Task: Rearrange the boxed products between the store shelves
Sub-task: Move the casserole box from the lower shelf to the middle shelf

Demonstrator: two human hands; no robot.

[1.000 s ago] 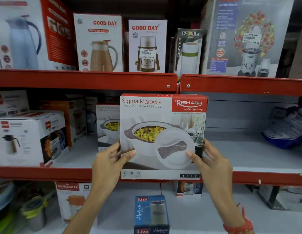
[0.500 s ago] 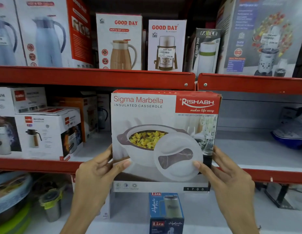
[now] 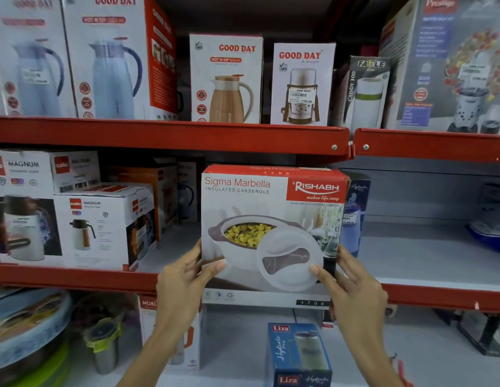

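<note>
Gripping casserole box [image 3: 274,233] by lower side edges, left hand [image 3: 184,286] and right hand [image 3: 352,291] pinching stiff, likely light, bulky cardboard at middle shelf [image 3: 75,277] front edge.

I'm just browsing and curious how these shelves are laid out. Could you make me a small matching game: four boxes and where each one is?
Things:
1. Sigma Marbella casserole box
2. Liza box
3. Fable Caddy box
4. Magnum flask box

Places:
A. top shelf
B. bottom shelf
C. held in both hands
D. middle shelf, left side

Pairs: 1-C, 2-B, 3-A, 4-D
</note>
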